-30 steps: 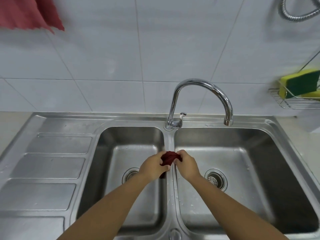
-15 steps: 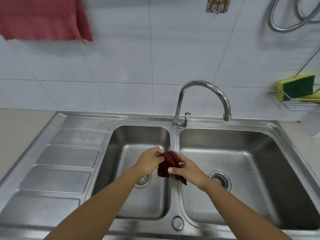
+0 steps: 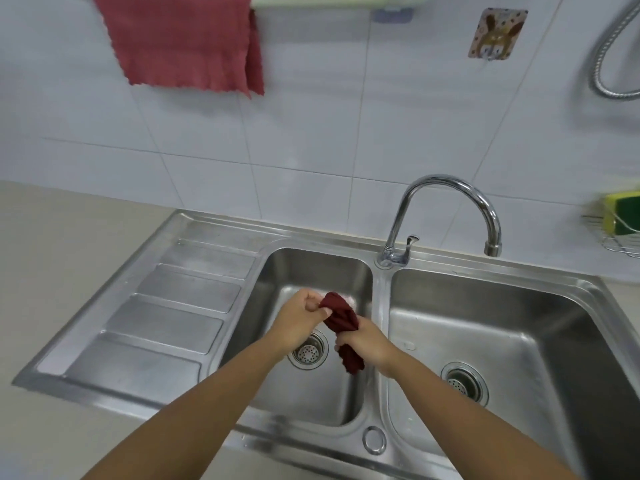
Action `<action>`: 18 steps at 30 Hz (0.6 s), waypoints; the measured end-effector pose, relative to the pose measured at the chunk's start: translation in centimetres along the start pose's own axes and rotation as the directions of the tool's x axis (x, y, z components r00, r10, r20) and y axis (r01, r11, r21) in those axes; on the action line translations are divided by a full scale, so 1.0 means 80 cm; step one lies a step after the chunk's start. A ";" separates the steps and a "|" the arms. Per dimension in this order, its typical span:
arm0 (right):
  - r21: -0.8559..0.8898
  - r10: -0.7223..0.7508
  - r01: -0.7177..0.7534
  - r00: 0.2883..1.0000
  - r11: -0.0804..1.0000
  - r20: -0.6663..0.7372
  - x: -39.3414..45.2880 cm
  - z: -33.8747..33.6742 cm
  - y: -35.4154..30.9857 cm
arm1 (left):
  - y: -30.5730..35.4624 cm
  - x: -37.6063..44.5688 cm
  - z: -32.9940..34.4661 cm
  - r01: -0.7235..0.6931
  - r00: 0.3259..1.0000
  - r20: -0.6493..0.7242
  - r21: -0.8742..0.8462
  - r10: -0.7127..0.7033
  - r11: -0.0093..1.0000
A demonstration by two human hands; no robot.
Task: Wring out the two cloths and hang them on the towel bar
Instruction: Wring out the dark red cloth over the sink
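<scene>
A dark red cloth (image 3: 341, 315), bunched and twisted, is held over the left sink basin (image 3: 311, 265). My left hand (image 3: 298, 318) grips its upper end and my right hand (image 3: 369, 346) grips it lower down, with a tail of cloth hanging below the fingers. A lighter red cloth (image 3: 183, 39) hangs spread over the pale towel bar (image 3: 332, 1) on the wall at the top left. The bar's right part is bare.
A curved chrome faucet (image 3: 446, 216) rises between the two basins. The right basin (image 3: 491, 341) and a ribbed drainboard (image 3: 166, 306) flank the left one. A wire rack with a yellow-green sponge (image 3: 620, 216) is at the right edge; a hook sticker (image 3: 497, 32) and metal hose (image 3: 609, 53) are on the wall.
The view has tilted up and shifted, bringing the towel bar and hanging cloth into sight. My hands have moved left over the left basin and drawn apart, so the dark cloth has loosened and hangs longer.
</scene>
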State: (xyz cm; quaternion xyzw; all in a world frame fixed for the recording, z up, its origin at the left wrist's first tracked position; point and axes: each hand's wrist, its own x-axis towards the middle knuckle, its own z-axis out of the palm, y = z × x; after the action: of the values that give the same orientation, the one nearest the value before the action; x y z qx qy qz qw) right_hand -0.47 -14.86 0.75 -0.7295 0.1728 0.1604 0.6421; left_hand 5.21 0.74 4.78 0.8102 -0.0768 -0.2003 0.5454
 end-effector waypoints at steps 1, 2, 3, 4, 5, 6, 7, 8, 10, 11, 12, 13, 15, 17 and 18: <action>0.088 0.043 -0.049 0.997 0.995 0.060 0.001 0.000 -0.001 | -0.001 -0.002 -0.005 -0.039 0.999 -0.013 0.043 0.039 0.998; 0.149 0.090 -0.108 0.988 0.983 0.122 0.001 0.000 -0.004 | -0.003 -0.004 -0.010 -0.084 0.996 -0.017 0.102 0.086 0.991; 0.161 0.135 -0.165 0.974 0.973 0.181 0.001 0.000 -0.006 | -0.007 -0.007 -0.014 -0.133 0.990 -0.011 0.169 0.137 0.977; 0.136 0.175 -0.209 0.957 0.968 0.230 0.001 0.001 -0.009 | -0.012 -0.009 -0.019 -0.187 0.982 0.006 0.236 0.191 0.954; 0.100 0.207 -0.242 0.938 0.965 0.277 0.004 0.003 -0.013 | -0.019 -0.011 -0.026 -0.233 0.971 0.025 0.302 0.237 0.924; 0.070 0.236 -0.272 0.918 0.960 0.320 0.006 0.004 -0.017 | -0.025 -0.014 -0.032 -0.271 0.961 0.047 0.371 0.274 0.888; 0.051 0.269 -0.308 0.890 0.950 0.367 0.008 0.005 -0.021 | -0.032 -0.017 -0.038 -0.311 0.947 0.069 0.450 0.315 0.837; 0.043 0.297 -0.346 0.856 0.937 0.423 0.010 0.006 -0.026 | -0.041 -0.019 -0.043 -0.365 0.921 0.092 0.538 0.378 0.760; 0.042 0.322 -0.410 0.771 0.911 0.550 0.013 0.008 -0.039 | -0.060 -0.022 -0.047 -0.479 0.827 0.173 0.714 0.534 0.511; 0.023 0.329 -0.434 0.716 0.901 0.616 0.014 0.009 -0.047 | -0.068 -0.023 -0.048 -0.501 0.776 0.207 0.776 0.596 0.384; -0.014 0.339 -0.450 0.652 0.893 0.678 0.014 0.011 -0.055 | -0.074 -0.023 -0.047 -0.497 0.743 0.223 0.815 0.630 0.298; -0.067 0.356 -0.456 0.585 0.887 0.728 0.015 0.013 -0.062 | -0.078 -0.022 -0.046 -0.487 0.727 0.219 0.833 0.651 0.263; -0.184 0.406 -0.446 0.475 0.876 0.781 0.016 0.016 -0.071 | -0.079 -0.016 -0.046 -0.480 0.708 0.168 0.827 0.686 0.292; -0.282 0.463 -0.425 0.419 0.860 0.781 0.017 0.016 -0.078 | -0.072 -0.009 -0.046 -0.494 0.706 0.132 0.796 0.696 0.349; -0.321 0.490 -0.412 0.418 0.853 0.765 0.019 0.015 -0.081 | -0.066 -0.005 -0.048 -0.512 0.718 0.139 0.769 0.682 0.382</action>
State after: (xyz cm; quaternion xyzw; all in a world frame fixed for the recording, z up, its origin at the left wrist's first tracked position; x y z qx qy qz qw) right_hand 3.81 -13.01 5.65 -0.5188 0.0338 0.6558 0.5474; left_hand 5.90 6.19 1.31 0.8911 -0.3860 0.1463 0.1887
